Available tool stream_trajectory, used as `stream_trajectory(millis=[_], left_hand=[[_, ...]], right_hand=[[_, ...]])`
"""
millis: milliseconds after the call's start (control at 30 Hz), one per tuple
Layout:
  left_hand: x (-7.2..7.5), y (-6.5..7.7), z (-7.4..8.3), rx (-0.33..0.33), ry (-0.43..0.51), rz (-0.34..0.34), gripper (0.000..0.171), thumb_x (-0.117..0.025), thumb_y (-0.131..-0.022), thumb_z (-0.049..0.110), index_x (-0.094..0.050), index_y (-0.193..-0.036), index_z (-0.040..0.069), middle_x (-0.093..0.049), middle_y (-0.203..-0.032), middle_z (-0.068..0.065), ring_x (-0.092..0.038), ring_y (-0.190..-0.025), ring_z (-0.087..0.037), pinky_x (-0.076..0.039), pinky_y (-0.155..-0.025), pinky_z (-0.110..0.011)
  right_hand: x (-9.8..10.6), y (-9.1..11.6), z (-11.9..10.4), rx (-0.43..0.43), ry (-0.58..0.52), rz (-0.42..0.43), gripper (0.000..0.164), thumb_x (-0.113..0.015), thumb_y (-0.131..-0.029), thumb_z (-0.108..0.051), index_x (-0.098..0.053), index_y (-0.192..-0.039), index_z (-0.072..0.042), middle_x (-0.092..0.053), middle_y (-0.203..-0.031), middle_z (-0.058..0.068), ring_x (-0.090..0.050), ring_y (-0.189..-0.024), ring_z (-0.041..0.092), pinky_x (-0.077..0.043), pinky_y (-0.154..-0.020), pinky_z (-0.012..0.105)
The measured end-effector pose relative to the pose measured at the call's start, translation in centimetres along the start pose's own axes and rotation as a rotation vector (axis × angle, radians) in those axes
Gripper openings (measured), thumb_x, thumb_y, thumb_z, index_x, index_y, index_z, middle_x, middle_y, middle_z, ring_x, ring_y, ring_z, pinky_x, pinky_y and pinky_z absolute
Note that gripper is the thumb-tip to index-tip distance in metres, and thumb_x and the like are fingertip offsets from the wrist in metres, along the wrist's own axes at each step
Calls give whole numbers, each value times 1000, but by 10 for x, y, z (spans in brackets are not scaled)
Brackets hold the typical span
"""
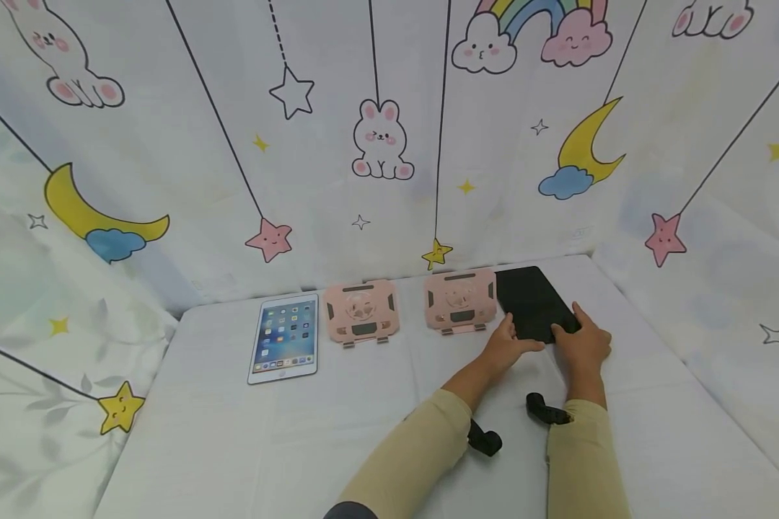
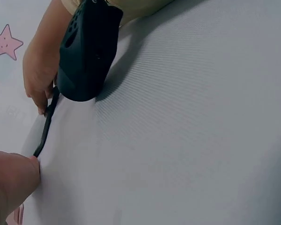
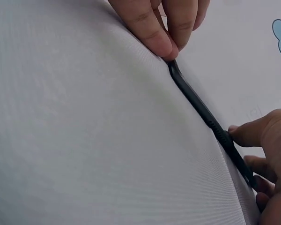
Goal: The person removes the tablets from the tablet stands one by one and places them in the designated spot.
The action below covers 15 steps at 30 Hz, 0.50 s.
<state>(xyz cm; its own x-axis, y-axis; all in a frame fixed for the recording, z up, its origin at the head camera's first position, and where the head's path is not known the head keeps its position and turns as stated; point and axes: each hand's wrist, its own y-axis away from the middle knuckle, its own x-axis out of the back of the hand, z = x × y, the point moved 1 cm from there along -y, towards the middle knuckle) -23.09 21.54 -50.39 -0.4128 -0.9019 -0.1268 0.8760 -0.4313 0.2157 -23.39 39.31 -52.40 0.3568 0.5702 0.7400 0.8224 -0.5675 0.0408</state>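
Observation:
A thin, flat black tablet case [image 1: 534, 301] lies at the back right of the white table, its near edge towards me. My left hand [image 1: 505, 351] is at the near left corner; the right wrist view shows its thumb and fingertips pinching the dark edge [image 3: 192, 97]. My right hand [image 1: 584, 352] grips the near right corner, thumb on top and fingers around the side. Seen from the left wrist, the case is a narrow dark strip [image 2: 46, 129] between both hands.
Left of the black case lie two pink tablet cases [image 1: 461, 280] [image 1: 361, 290] with dark corner openings. Farther left is a white tablet [image 1: 284, 339] with its screen lit. A patterned cloth [image 1: 337, 173] hangs behind the table [image 1: 234, 440]. Black wrist cameras [image 1: 545, 409] sit below my forearms.

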Motion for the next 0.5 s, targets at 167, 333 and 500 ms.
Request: stream_trajectory(millis=[167, 333, 500], left_hand=[[4, -2, -3, 3, 71, 2, 88, -72, -90, 11, -21, -162, 4, -25, -169, -12, -27, -157, -29, -27, -127, -45], [4, -3, -6, -13, 132, 7, 85, -69, -92, 7, -21, -161, 1, -25, -169, -14, -26, -157, -31, -27, -127, -45], [10, 0, -5, -80, 95, -12, 78, -67, -96, 12, -25, -161, 4, -27, -169, -12, -29, -156, -29, -29, -126, -44]], right_hand=[[-4, -1, -1, 15, 28, -7, 69, -56, -100, -29, -28, -161, -16, -35, -154, 37, -30, -136, 57, -27, -110, 68], [-6, -1, 3, 11, -13, 15, 69, -55, -101, -31, -27, -162, -15, -35, -157, 33, -27, -140, 56, -24, -113, 68], [-3, 0, 4, 15, -139, 61, 66, -52, -102, -35, -31, -161, -15, -40, -160, 21, -26, -144, 50, -22, -117, 65]])
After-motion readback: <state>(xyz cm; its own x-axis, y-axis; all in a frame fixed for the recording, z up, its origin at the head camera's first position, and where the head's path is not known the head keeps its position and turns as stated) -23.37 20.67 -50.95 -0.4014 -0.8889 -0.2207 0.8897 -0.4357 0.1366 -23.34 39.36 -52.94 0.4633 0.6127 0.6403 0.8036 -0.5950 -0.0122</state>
